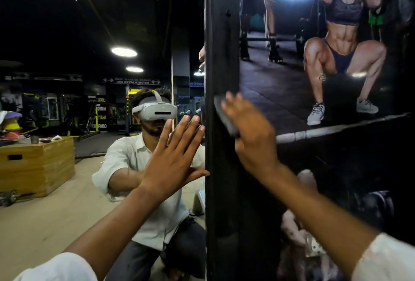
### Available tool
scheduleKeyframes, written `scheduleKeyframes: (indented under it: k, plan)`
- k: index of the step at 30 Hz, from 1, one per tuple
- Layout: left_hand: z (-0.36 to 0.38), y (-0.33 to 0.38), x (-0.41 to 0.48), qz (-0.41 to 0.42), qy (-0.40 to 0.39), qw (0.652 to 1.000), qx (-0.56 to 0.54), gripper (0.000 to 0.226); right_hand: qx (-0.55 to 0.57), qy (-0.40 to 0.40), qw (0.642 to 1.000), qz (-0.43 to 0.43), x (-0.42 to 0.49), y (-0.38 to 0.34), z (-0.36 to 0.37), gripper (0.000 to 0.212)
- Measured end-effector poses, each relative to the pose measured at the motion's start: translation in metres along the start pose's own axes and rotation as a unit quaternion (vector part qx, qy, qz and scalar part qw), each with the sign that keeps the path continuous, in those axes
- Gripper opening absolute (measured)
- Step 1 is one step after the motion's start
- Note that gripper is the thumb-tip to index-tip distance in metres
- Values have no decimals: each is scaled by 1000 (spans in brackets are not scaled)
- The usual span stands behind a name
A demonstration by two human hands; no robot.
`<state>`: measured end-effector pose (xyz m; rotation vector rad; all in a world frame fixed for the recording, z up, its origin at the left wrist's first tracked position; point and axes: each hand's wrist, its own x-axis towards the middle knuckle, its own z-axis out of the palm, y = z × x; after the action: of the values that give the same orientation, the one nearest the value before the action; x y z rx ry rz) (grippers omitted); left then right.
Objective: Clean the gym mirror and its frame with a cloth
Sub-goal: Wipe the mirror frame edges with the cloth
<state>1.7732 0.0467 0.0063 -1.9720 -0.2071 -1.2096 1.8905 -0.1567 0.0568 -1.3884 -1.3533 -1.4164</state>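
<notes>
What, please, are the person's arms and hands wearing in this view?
The left forearm and right forearm are bare. Above them are a white left sleeve and a white right sleeve. The left grip and right grip are ungloved hands; no rings, watch or wristband show.

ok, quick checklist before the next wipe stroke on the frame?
1. Cloth under the right hand: ok, the fingers lie straight over it and press it down.
2. Cloth on the frame: ok, it sits on the frame's right part, next to the poster.
3. Left hand braced: ok, it lies flat on the mirror, fingers spread.
4. Left hand out of the stroke path: ok, it is on the mirror side of the frame.
5. Frame clean above and below the cloth: cannot tell, too dark.
</notes>
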Motion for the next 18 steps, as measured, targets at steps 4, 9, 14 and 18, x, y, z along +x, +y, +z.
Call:
scheduleKeyframes:
  k: [4,9,14,18]
  plan:
    - [8,18,-16,-36,9,999,-8,96,-65,19,998,16,70,6,3,64]
    - [9,33,-34,-49,-3,999,-16,98,-89,-93,991,-35,-22,-8,44,63]
    - [8,45,-68,-24,-40,998,-39,117,-82,-202,974,-65,-190,-35,43,74]
    - [4,54,-89,-9,-74,997,-30,125,-38,-197,977,-68,-172,-38,22,71]
